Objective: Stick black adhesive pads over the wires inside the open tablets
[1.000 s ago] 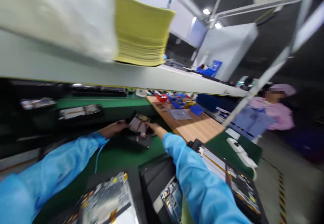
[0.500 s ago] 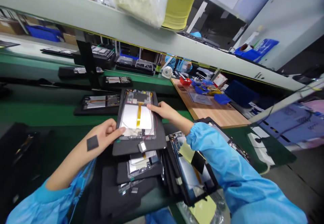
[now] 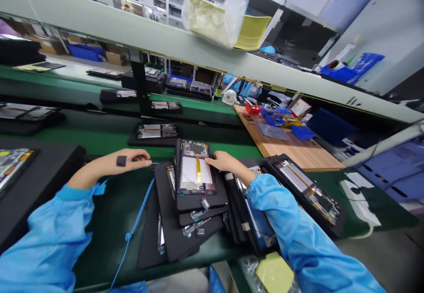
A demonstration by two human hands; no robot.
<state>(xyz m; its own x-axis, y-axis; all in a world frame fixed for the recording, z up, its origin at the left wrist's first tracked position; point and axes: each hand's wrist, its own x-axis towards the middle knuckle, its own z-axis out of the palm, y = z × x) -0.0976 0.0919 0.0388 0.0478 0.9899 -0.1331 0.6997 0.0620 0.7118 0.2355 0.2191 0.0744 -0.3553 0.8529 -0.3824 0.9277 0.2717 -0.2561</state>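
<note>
My right hand [image 3: 223,160] grips the right edge of an opened tablet [image 3: 187,171], thumb on its face and the other fingers mostly hidden behind the edge. The tablet shows a white battery, an orange ribbon strip and a circuit board. It lies on a black tray [image 3: 192,201] atop an uneven stack of similar black trays. To the left, my left hand [image 3: 129,158] hovers apart from the stack, thumb stretched out and fingers loosely curled, holding nothing I can see. A small black square [image 3: 121,160] sticks to it. Beside its fingertips runs a blue coiled cord [image 3: 141,211].
More opened tablets on trays stand at left [image 3: 15,165], behind [image 3: 157,131] and right [image 3: 308,187]. Overhead crosses a pale shelf beam [image 3: 149,30]. A wooden board [image 3: 291,149] with blue bins lies back right. Near it is a white power strip [image 3: 359,202].
My left hand has let go of the tablet's left side and moved left. The tablet has come down onto the stack, my right hand still on it. The view has shifted left.
</note>
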